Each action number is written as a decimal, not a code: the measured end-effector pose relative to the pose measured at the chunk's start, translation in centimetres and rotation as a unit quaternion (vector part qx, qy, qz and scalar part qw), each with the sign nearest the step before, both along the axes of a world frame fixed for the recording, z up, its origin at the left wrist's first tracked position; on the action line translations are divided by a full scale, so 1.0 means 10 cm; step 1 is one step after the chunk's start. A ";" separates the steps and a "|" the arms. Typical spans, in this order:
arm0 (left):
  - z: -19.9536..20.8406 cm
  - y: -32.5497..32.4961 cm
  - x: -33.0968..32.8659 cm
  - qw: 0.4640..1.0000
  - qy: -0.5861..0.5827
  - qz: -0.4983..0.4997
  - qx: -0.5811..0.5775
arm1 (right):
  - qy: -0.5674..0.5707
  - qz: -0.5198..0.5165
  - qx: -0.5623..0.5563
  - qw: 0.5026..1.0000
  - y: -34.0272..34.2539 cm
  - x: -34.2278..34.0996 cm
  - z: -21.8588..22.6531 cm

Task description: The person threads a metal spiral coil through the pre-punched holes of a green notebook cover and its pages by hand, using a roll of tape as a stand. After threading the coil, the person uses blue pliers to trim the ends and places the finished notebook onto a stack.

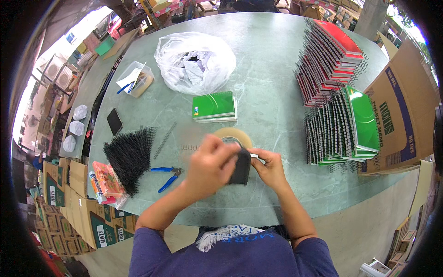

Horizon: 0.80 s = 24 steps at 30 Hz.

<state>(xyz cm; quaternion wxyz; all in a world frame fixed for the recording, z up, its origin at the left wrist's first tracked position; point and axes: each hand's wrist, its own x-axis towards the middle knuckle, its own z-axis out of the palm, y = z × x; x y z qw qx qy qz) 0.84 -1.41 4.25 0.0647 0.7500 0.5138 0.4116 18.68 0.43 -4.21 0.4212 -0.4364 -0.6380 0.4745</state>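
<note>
My right hand (268,170) pinches the edge of a small dark-covered notebook (241,170) between thumb and fingers; a bit of white page edge shows there. My left hand (210,164) is blurred, its fingers curled together at the notebook's left side. A thin wire coil (188,147) sticks out left of that hand; whether the fingers hold it is hidden. Just beyond the hands lies a roll of tape (244,136). Blue-handled pliers (168,177) rest to the left. Behind the tape sits a short stack of green notebooks (214,106).
Many black binding coils (129,157) lie at left, beside a single coil (165,141), a phone (115,121) and an orange packet (108,177). Farther back are a plastic tub (144,83) and a clear bag (217,57). Red notebooks (337,39), green notebooks (362,122) and a carton (408,101) stand right.
</note>
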 end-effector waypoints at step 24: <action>-0.20 0.18 -0.06 0.978 0.190 -0.085 -0.028 | 0.164 -0.043 0.019 0.985 -0.01 -0.13 0.08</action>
